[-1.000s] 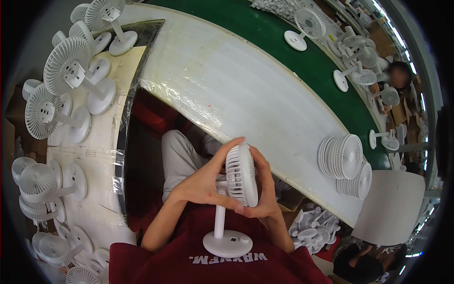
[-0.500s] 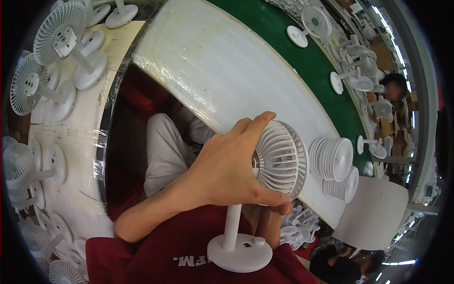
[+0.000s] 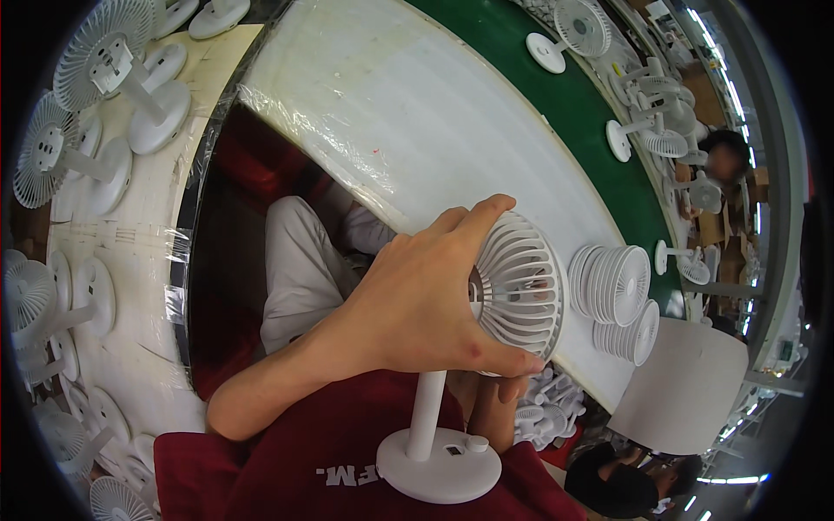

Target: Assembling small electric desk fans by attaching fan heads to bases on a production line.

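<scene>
A white desk fan [image 3: 521, 291] is held in front of my chest, its ribbed cage tipped sideways. Its stem leads down to a round base [image 3: 439, 469] with a small knob, against my dark red shirt. Across the back of the cage spreads my left hand [image 3: 426, 304], fingers hooked on the upper rim and thumb on the lower rim. Most of my right hand [image 3: 511, 387] is hidden behind the fan. Bent fingers show at the cage's lower edge, below the left thumb, and skin shows through the ribs.
Two stacks of round white grilles [image 3: 612, 282] stand on the white worktop [image 3: 417, 104] at right. Beyond runs a green strip [image 3: 512, 78] with more fans. Several part-built fans [image 3: 161, 117] crowd the left table. White parts [image 3: 547, 404] lie piled below the worktop. People sit farther off.
The fan's head has turned slightly, so the front ring that showed beyond the rear ribs is now mostly out of sight. Both hands stay at the cage. The view has shifted slightly.
</scene>
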A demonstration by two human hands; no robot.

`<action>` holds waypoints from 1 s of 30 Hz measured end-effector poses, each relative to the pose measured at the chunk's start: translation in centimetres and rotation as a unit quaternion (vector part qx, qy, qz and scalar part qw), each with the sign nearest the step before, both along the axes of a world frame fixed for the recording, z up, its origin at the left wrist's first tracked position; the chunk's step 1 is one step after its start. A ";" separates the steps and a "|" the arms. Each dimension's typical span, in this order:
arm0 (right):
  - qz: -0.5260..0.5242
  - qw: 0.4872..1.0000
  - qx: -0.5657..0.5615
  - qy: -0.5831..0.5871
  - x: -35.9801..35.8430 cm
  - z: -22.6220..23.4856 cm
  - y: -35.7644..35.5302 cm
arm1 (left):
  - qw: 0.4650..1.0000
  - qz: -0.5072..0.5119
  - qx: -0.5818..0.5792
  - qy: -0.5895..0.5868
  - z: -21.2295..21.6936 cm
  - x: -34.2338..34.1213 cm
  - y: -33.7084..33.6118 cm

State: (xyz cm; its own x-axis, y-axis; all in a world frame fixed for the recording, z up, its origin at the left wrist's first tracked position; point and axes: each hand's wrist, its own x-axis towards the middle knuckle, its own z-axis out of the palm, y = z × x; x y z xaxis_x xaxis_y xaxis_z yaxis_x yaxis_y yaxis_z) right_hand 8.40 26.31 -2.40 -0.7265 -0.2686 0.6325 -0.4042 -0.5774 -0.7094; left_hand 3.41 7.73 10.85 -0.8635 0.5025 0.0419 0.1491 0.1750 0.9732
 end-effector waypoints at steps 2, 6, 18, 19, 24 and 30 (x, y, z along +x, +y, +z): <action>-0.050 0.997 0.049 -0.045 -0.4 2.5 -1.0 | 1.000 -0.009 0.013 -0.019 -0.1 0.0 -0.2; -0.037 0.994 0.027 -0.099 -0.5 3.9 -1.6 | 0.999 -0.020 0.031 -0.034 -0.5 -0.2 -0.3; -0.049 0.965 -0.023 -0.256 0.7 4.0 -1.6 | 0.988 -0.051 0.091 -0.113 -1.6 -0.4 -0.4; -0.049 0.965 -0.024 -0.255 0.7 3.9 -1.5 | 0.988 -0.052 0.090 -0.113 -1.6 -0.4 -0.4; -0.023 0.975 0.036 -0.217 0.2 3.1 -0.7 | 0.988 -0.053 0.071 -0.128 -1.6 -0.3 -0.2; -0.109 0.964 0.232 -0.063 -0.7 4.9 -0.6 | 0.983 -0.056 0.101 -0.145 -2.1 0.2 -1.6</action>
